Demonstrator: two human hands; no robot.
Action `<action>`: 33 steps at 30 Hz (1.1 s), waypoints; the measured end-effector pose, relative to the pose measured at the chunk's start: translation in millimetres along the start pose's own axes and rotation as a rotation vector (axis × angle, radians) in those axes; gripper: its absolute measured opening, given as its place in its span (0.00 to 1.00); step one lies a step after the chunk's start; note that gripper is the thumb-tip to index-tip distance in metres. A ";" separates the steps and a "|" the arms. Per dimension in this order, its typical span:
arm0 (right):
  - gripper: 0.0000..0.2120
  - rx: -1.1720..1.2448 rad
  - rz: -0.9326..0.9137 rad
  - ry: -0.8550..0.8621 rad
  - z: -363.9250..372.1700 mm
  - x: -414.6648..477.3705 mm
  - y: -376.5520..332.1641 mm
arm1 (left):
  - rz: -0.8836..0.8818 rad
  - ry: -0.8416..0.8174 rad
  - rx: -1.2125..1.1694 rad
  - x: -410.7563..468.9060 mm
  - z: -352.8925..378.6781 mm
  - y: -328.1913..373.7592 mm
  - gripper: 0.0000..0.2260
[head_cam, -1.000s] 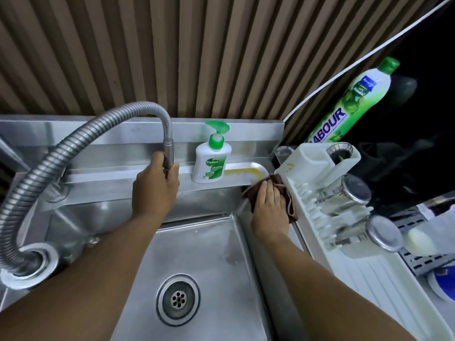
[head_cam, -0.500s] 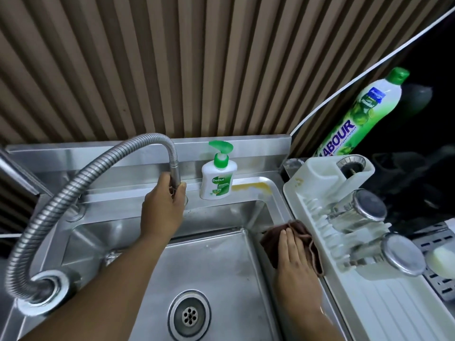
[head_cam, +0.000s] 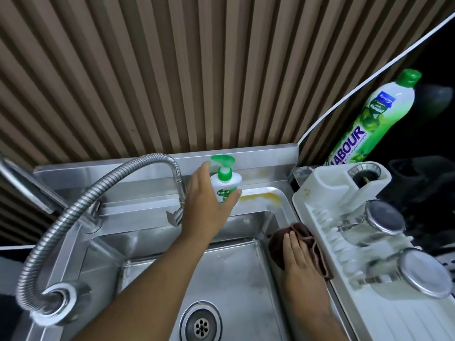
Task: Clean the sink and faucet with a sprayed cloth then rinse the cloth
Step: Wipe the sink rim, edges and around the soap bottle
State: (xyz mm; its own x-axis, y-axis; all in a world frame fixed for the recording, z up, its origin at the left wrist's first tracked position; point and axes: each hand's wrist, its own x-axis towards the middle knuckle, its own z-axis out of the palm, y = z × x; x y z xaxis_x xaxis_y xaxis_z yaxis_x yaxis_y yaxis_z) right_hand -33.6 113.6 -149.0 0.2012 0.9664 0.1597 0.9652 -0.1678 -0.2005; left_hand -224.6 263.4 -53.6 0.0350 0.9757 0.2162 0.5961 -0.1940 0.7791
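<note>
While the faucet hose (head_cam: 147, 158) is hanging free over the sink (head_cam: 234, 279), left hand (head_cam: 209, 207) is closing thumb and fingers round the soap bottle (head_cam: 225, 185), probably clearing the ledge (head_cam: 142, 205) for wiping. Right hand (head_cam: 300, 262), fingers flat, is pressing the brown cloth (head_cam: 305, 242) onto the sink's right rim. Earlier, left was gripping that hose.

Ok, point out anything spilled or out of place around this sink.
A yellow-orange smear stains the sink's back ledge, just right of the soap bottle, near the back right corner. It looks like spilled residue.
</note>
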 end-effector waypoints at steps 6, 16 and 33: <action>0.30 0.027 0.084 0.136 -0.3 -10.2 -4.7 | -0.101 -0.206 0.024 18.1 -4.8 -8.8 0.23; 0.15 1.046 0.677 0.243 -50.4 94.4 -60.5 | -0.138 -0.092 -0.031 -40.7 -96.4 -30.1 0.16; 0.34 0.226 -0.353 0.208 -29.2 195.9 -106.1 | -0.150 -0.007 -0.030 -48.1 -92.8 -60.8 0.19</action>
State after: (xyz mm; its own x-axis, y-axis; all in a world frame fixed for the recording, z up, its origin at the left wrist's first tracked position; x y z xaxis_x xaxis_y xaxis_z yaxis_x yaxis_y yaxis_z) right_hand -91.7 315.0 -68.2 -0.0818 0.8935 0.4415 0.9246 0.2334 -0.3010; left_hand -337.0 218.8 -56.8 -0.0474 0.9946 0.0918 0.5709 -0.0484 0.8196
